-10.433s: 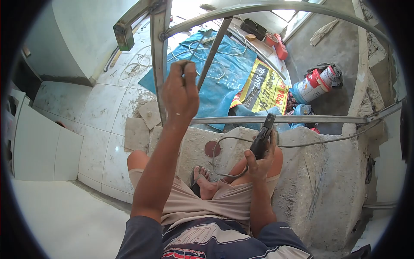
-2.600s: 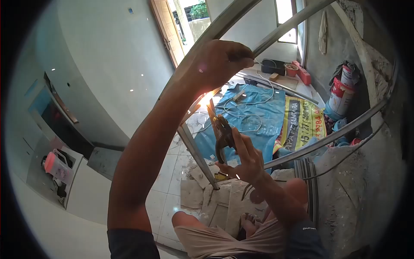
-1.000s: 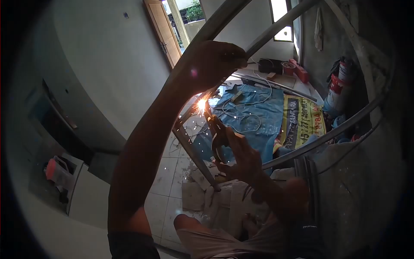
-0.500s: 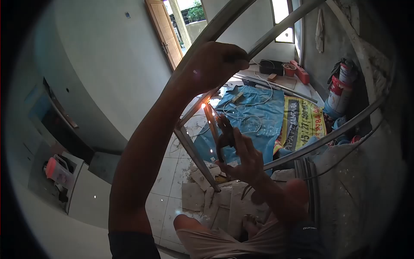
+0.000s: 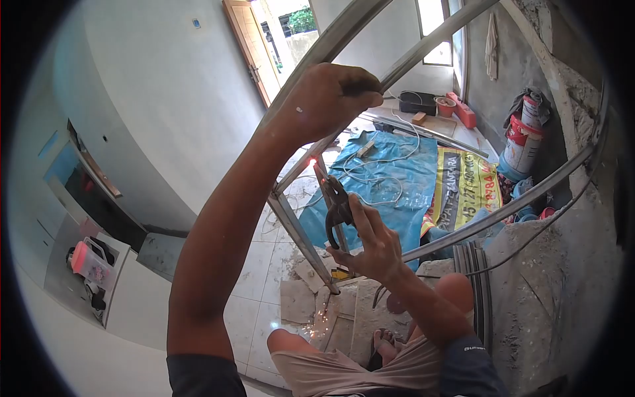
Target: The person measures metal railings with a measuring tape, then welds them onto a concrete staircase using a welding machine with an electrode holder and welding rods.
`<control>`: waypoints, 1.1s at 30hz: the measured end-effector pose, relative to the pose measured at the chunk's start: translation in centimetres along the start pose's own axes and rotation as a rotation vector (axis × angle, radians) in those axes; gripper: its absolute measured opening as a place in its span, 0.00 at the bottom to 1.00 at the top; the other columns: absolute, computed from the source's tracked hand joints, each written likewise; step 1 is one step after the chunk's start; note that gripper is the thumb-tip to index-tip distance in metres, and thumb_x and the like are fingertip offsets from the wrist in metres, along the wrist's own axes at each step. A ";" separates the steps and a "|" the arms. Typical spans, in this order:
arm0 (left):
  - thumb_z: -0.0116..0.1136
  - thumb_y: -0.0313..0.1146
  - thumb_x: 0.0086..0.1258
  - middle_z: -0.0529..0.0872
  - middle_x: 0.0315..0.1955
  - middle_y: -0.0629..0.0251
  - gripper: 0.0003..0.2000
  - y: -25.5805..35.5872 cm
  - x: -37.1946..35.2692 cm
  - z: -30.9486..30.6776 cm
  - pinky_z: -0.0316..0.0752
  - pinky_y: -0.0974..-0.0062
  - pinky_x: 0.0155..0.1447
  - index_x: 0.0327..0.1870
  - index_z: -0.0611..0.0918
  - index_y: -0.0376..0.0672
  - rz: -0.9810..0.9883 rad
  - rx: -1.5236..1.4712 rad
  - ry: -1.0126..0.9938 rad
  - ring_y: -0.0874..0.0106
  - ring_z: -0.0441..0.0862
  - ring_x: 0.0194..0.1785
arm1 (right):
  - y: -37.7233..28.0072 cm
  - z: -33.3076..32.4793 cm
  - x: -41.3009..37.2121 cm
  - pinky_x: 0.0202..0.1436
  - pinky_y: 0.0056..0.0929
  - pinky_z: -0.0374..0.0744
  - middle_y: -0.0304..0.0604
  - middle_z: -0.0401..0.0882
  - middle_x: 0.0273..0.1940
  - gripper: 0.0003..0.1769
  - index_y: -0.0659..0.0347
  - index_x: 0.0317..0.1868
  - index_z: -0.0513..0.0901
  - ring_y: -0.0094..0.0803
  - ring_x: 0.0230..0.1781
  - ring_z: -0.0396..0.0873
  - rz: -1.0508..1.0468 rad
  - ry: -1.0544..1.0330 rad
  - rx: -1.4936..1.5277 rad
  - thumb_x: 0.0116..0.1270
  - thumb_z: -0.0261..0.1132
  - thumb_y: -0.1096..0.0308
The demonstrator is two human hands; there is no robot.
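Note:
My left hand (image 5: 327,99) is closed on the metal frame (image 5: 433,46), near the top where its bars run up and away; its palm side is partly hidden. In my right hand (image 5: 377,245) is a dark welding electrode holder (image 5: 339,202), tilted upward with its jaws toward the frame. A red-hot spot (image 5: 313,161) glows at a joint of the frame, just beyond the holder's jaws and below my left wrist. Sparks (image 5: 321,321) scatter low over the floor between my knees and the frame's lower corner.
A blue tarp (image 5: 370,178) with a cable and a yellow printed banner (image 5: 463,185) cover the floor ahead. Stacked buckets (image 5: 521,142) stand at right. A black cable (image 5: 529,245) crosses the rubble. Broken slabs (image 5: 297,301) lie below; a pink-lidded container (image 5: 91,261) stands at left.
The bright arc has dimmed to a red glow, and the view is brighter. Sparks have fallen to the floor. My right hand and the holder have shifted slightly down; my left hand stays put.

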State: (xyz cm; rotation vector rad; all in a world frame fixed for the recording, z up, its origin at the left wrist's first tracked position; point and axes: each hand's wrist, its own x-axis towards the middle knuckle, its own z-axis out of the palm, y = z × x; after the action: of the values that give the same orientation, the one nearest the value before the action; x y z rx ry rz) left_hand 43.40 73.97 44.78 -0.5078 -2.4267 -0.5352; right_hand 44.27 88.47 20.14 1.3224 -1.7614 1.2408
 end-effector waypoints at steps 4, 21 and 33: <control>0.70 0.39 0.72 0.94 0.35 0.62 0.14 0.2 0.0 0.0 0.82 0.76 0.46 0.50 0.91 0.38 -0.053 -0.056 -0.004 0.77 0.89 0.36 | -0.1 -0.1 0.1 0.40 0.33 0.90 0.55 0.81 0.56 0.60 0.74 0.79 0.63 0.39 0.46 0.89 -0.005 0.003 -0.014 0.53 0.85 0.53; 0.69 0.36 0.73 0.94 0.39 0.59 0.12 -0.1 0.1 0.0 0.82 0.72 0.51 0.50 0.91 0.39 0.010 0.053 -0.008 0.71 0.91 0.40 | 0.2 0.2 -0.2 0.35 0.32 0.89 0.54 0.80 0.56 0.59 0.72 0.79 0.63 0.39 0.41 0.88 -0.041 0.112 0.028 0.55 0.83 0.49; 0.70 0.37 0.72 0.94 0.38 0.60 0.13 0.1 0.0 -0.1 0.82 0.73 0.49 0.50 0.91 0.38 -0.004 0.010 -0.006 0.72 0.90 0.37 | 0.1 0.3 0.0 0.36 0.36 0.90 0.51 0.80 0.57 0.60 0.65 0.82 0.61 0.42 0.43 0.89 0.043 0.025 0.033 0.56 0.81 0.47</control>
State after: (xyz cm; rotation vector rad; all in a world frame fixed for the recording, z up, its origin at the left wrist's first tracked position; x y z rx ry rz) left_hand 43.49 74.06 44.92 -0.5013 -2.4353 -0.5241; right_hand 44.23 88.21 20.00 1.2887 -1.7673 1.3092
